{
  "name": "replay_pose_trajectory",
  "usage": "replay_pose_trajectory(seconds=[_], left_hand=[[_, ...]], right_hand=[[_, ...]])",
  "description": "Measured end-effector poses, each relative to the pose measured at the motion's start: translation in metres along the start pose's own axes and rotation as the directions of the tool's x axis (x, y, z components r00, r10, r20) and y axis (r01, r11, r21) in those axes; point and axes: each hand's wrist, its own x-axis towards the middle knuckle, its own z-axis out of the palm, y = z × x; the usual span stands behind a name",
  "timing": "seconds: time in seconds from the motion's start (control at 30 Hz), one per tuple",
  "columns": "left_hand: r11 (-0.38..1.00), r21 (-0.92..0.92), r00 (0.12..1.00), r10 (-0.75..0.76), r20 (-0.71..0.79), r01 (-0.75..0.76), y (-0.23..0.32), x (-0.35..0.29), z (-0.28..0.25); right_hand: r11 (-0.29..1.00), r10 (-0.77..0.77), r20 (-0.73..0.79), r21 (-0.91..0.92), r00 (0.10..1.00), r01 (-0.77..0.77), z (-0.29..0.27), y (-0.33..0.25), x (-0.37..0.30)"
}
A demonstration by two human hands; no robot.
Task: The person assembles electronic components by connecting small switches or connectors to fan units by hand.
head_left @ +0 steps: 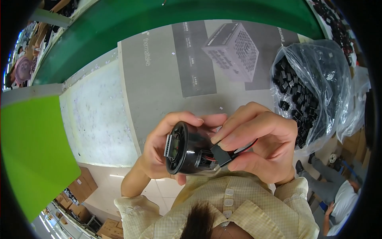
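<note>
Across the top of the frame there's a long dark green surface [238,10], easily the biggest thing from where I'm standing. Below it, mid-frame, a grey printed mat [151,91], and a bright lime-green panel [36,139] fills the left edge. Over at the right sits a clear plastic bag [334,75], mouth open, loads of little black pieces [294,83] inside.

Then the hands, low center, bare. Left hand [155,145] is curled snugly around a shiny black cylinder [193,149], tilted on its side in front of the person's shirt. Right hand [270,139] has thumb and fingers pinched down on a small black block [221,154], right by a cutout in the cylinder's side. Can't tell if the block's actually seated. Silver connector [168,145] on the cylinder's left end, and tiniest of all, thin red and black wires [249,146] by the right fingers.
</note>
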Motion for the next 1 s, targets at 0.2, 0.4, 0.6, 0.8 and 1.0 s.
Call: replay_pose_trajectory(seconds=[0.2,0.4,0.6,0.8,1.0], left_hand=[[0.979,0.159,0.99,0.136,-0.034,-0.129,-0.003,0.003,-0.009],[0.908,0.361,0.969,0.244,-0.039,-0.214,-0.008,0.001,-0.017],[0.773,0.629,0.967,0.215,-0.134,-0.085,0.005,0.003,-0.001],[0.662,0.739,0.96,0.109,-0.257,0.122,0.014,0.006,0.014],[0.292,0.948,0.957,0.216,-0.192,0.125,-0.002,0.015,0.028]], right_hand=[[0.849,-0.283,-0.051,-0.477,0.958,0.225,-0.006,0.013,0.0],[0.916,0.226,-0.03,0.348,0.974,-0.201,0.011,0.032,-0.005],[0.923,0.181,-0.022,-0.343,0.983,-0.178,-0.038,0.032,-0.013],[0.454,-0.267,-0.067,-0.889,0.961,0.064,-0.044,-0.03,-0.012],[0.567,-0.143,0.287,-0.76,0.947,0.316,0.0,-0.008,0.012]])
